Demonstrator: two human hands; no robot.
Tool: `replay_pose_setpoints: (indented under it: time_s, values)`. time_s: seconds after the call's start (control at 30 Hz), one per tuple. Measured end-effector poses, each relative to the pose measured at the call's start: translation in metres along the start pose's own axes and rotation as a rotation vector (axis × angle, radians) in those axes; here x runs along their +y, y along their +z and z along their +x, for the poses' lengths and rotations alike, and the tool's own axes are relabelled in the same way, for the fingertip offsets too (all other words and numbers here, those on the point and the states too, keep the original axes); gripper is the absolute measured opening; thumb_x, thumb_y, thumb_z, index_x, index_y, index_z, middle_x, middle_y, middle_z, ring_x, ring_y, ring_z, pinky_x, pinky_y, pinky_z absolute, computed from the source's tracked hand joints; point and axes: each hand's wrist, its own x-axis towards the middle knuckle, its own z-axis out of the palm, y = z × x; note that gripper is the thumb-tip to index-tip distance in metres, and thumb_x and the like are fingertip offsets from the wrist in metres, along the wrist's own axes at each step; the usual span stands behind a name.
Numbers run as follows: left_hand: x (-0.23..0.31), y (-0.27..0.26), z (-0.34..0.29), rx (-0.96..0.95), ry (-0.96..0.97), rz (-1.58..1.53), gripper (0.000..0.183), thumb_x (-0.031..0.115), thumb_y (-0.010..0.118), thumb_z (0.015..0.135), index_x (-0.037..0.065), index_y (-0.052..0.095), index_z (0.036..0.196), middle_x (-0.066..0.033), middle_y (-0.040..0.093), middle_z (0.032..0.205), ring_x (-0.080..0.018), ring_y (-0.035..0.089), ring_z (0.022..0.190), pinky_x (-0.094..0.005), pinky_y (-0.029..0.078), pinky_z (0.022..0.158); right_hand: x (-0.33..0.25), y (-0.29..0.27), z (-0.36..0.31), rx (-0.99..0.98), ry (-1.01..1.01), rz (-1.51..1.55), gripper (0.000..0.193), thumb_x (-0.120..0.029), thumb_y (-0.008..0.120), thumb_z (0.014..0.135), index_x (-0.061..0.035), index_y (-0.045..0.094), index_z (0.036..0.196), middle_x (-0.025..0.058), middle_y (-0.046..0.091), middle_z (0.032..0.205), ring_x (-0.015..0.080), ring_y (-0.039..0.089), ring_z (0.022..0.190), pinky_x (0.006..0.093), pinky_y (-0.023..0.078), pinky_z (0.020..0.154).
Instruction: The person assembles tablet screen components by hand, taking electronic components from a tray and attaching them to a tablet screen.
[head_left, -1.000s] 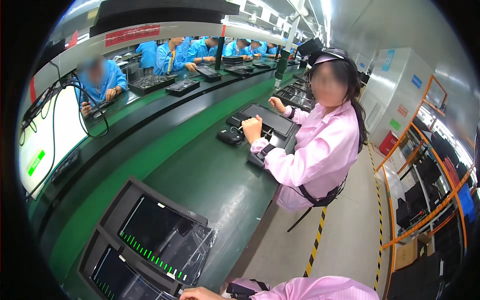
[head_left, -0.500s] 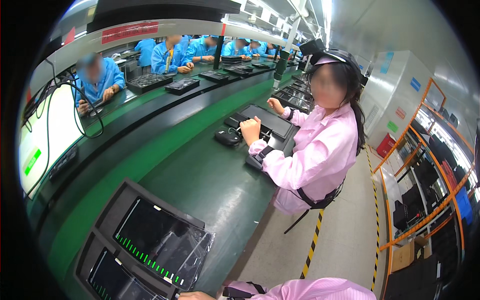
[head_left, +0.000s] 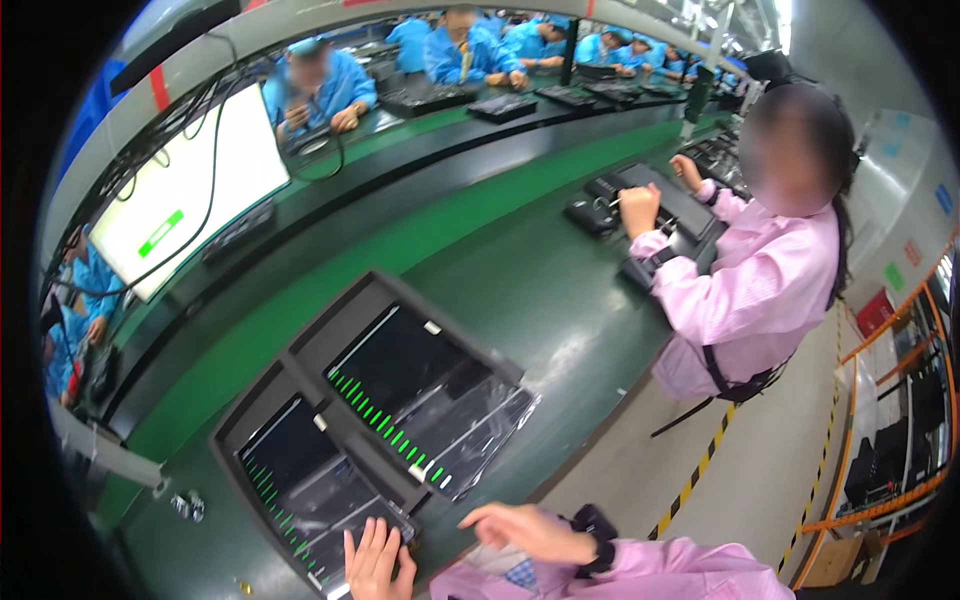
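Observation:
A dark grey tray [head_left: 282, 362] with two compartments lies on the green bench near me. Each compartment holds a flat black panel with a row of green marks along one edge, a far panel [head_left: 400, 360] and a near panel [head_left: 290, 455]. Clear film juts past the right end of the far panel. My left hand [head_left: 376, 562] rests with fingers stretched out at the near panel's right end, by a dark piece [head_left: 385, 525] at the tray edge. My right hand [head_left: 528, 532] hovers right of the tray, fingers apart and holding nothing visible.
A co-worker in pink [head_left: 750, 260] sits at the bench on the right, hands over a black device [head_left: 665, 215]. A bright screen [head_left: 195, 190] with hanging cables stands at left. Across the bench, several people in blue work beside black trays [head_left: 503, 107]. Small metallic bits [head_left: 188, 507] lie near left.
My view has turned left, so the tray and co-worker sit further right in the picture. Both my hands now show; before, only part of one showed at the tray's near edge.

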Motion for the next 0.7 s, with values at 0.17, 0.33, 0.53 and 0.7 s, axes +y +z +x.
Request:
replay_pose_setpoints:
  time_s: [0.17, 0.33, 0.53, 0.7]
  values:
    - [0.006, -0.01, 0.0, -0.059, -0.137, -0.048, 0.035, 0.01, 0.07, 0.077, 0.007, 0.065, 0.111, -0.016, 0.061, 0.12, -0.0311, 0.055, 0.116, -0.0536, 0.029, 0.105, -0.008, -0.06, -0.022, 0.306, -0.054, 0.047, 0.051, -0.011, 0.041, 0.097, -0.0054, 0.015, 0.14, 0.0071, 0.062, 0.083, 0.0087, 0.05, 0.064, 0.0211, 0.042, 0.061]
    - [0.014, -0.025, 0.011, -0.028, -0.231, 0.035, 0.043, 0.016, 0.075, 0.071, 0.008, 0.064, 0.111, -0.0148, 0.056, 0.126, -0.0323, 0.052, 0.118, -0.0571, 0.023, 0.107, -0.002, -0.092, -0.008, 0.415, -0.091, 0.039, 0.027, -0.017, 0.043, 0.099, 0.0028, 0.052, 0.114, 0.0105, 0.068, 0.085, 0.0076, 0.056, 0.066, 0.0201, 0.042, 0.059]
    - [0.027, -0.031, 0.013, -0.016, -0.122, 0.005, 0.028, 0.012, 0.07, 0.077, 0.01, 0.065, 0.104, -0.0125, 0.055, 0.125, -0.0324, 0.049, 0.12, -0.0562, 0.022, 0.107, -0.007, -0.089, 0.017, 0.42, -0.038, 0.084, 0.031, -0.021, 0.044, 0.099, 0.0005, 0.062, 0.086, 0.005, 0.064, 0.069, 0.0058, 0.053, 0.058, 0.0186, 0.035, 0.052]
    - [0.047, -0.028, 0.026, -0.05, -0.148, -0.028, 0.024, 0.012, 0.068, 0.077, 0.01, 0.066, 0.102, -0.0105, 0.056, 0.123, -0.0306, 0.05, 0.119, -0.0562, 0.022, 0.107, -0.008, -0.092, 0.024, 0.379, -0.031, 0.091, 0.032, -0.023, 0.046, 0.099, -0.001, 0.059, 0.079, -0.0003, 0.053, 0.063, 0.0062, 0.049, 0.059, 0.0216, 0.039, 0.055]
